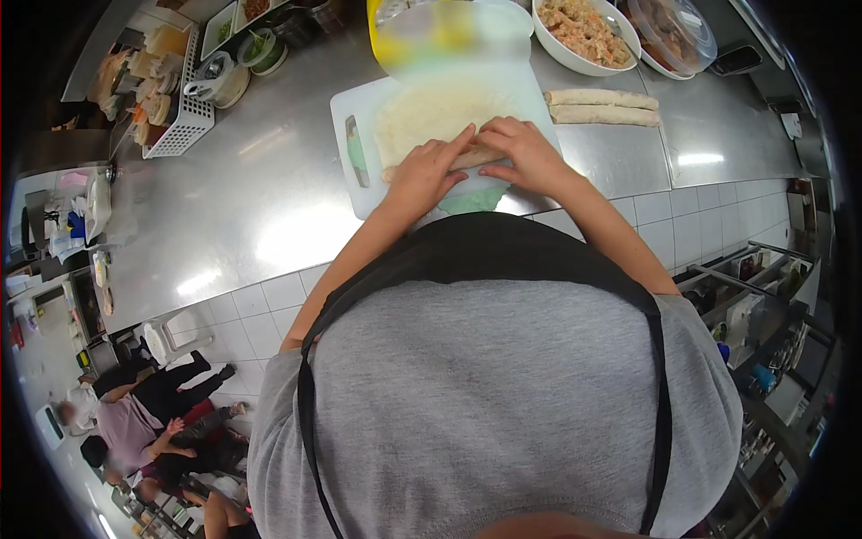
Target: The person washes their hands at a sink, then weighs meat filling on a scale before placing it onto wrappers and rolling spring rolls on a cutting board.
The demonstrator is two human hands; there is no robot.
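Note:
A pale, thin sheet of wrapper point(440, 112) lies on a white cutting board point(352, 108) with a handle slot. Its near edge is folded over into a partly formed roll point(476, 157). My left hand point(429, 172) grips the roll's left part, thumb on the near side and fingers over the top. On the right part, my right hand point(525, 157) pinches with curled fingers and thumb. The fingertips of both hands almost meet at the middle. What lies inside the fold is mostly hidden. Two finished-looking long rolls point(602, 108) rest side by side right of the board.
Beyond the rolls stands a white bowl of chunky orange-pink filling point(588, 36). A lidded container point(673, 31) sits beside it. White baskets with jars point(184, 103) and a pitcher point(220, 85) occupy the steel counter's point(269, 180) left side. Several people point(144, 422) are at lower left.

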